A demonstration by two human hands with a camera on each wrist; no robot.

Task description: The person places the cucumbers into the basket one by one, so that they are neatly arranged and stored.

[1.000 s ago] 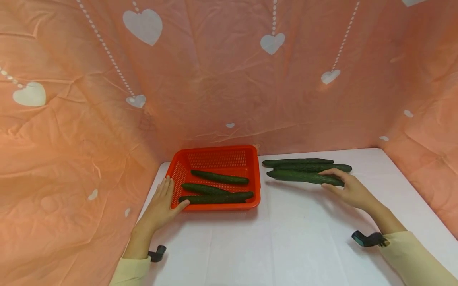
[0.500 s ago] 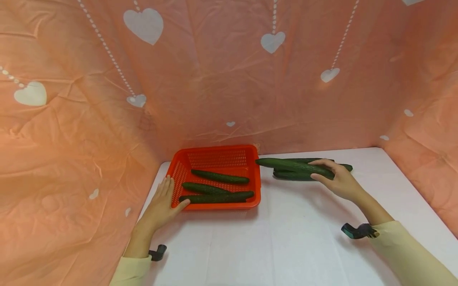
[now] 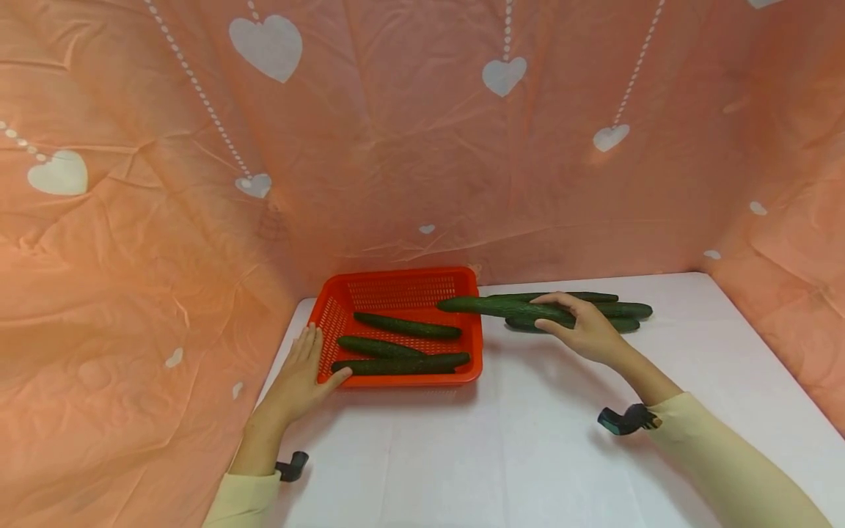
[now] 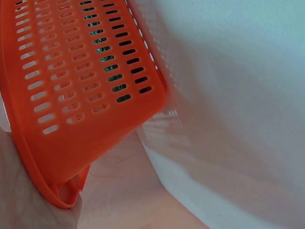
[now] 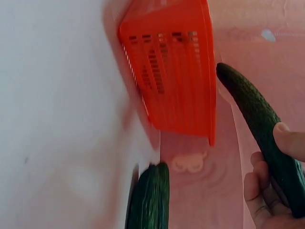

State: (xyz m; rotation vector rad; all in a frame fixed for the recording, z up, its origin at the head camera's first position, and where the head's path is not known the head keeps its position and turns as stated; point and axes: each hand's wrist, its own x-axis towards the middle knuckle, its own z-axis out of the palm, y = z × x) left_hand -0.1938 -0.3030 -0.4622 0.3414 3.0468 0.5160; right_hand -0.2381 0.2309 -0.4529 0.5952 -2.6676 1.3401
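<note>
My right hand (image 3: 584,328) grips a dark green cucumber (image 3: 491,306) near one end, thumb on one side and fingers curled on the other. The cucumber's far tip reaches over the right rim of the red plastic basket (image 3: 477,345); in the right wrist view the held cucumber (image 5: 252,105) is raised higher than the basket's edge. My left hand (image 3: 295,381) rests with straight fingers on the basket's left rim, its thumb at the front corner. Inside the basket lie several cucumbers (image 3: 407,326). The left wrist view shows the slotted basket wall (image 4: 76,95) beside the palm.
Behind and beneath my right hand, several more cucumbers (image 3: 623,311) lie side by side on the white table (image 3: 502,455). Orange cloth (image 3: 396,147) with white hearts hangs around the back and sides. A black wrist camera (image 3: 627,419) sits on the right wrist.
My right hand has lifted the cucumber off the pile and carried it leftward, so its tip now overlaps the basket. The left hand and the basket have stayed put.
</note>
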